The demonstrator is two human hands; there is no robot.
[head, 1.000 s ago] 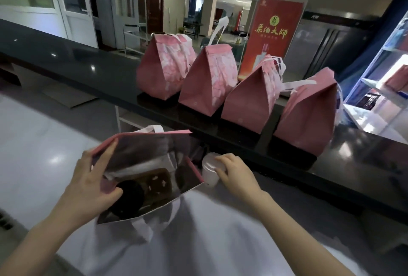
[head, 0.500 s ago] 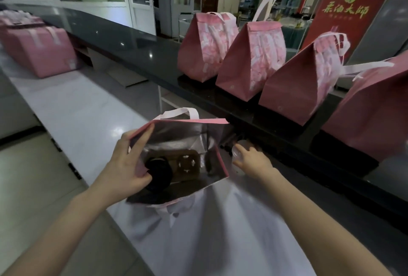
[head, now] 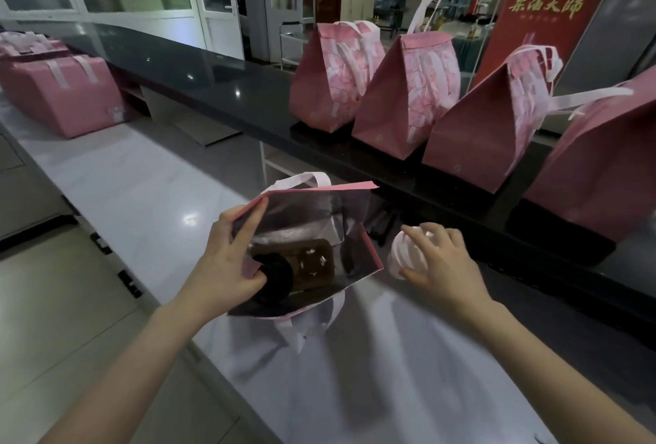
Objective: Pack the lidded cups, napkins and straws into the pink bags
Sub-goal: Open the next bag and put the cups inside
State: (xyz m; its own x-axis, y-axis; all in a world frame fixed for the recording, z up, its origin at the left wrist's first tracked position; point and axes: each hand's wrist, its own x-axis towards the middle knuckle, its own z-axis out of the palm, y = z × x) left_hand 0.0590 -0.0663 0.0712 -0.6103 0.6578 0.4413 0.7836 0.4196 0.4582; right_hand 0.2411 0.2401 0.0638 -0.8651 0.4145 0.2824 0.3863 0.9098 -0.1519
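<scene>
An open pink bag (head: 369, 259) with a silver lining stands on the white counter (head: 142, 202). My left hand (head: 227, 266) grips its left rim and holds the mouth wide. Inside sit a brown cup carrier (head: 316, 262) and a cup with a black lid (head: 275, 278). Just right of the bag, my right hand (head: 440, 262) is closed from above on a clear cup with a white lid (head: 403, 255), which is beside the bag and outside it. Whether the cup touches the counter I cannot tell.
Several closed pink bags (head: 408, 88) stand in a row on the raised black ledge (head: 230, 88) behind. A stack of flat pink bags (head: 64, 95) lies far left on the counter. A red banner (head: 546, 7) stands behind the ledge.
My right hand has drawn the white-lidded cup out from behind the bag's right side into plain view. My left hand keeps the bag open. The camera has tilted left.
</scene>
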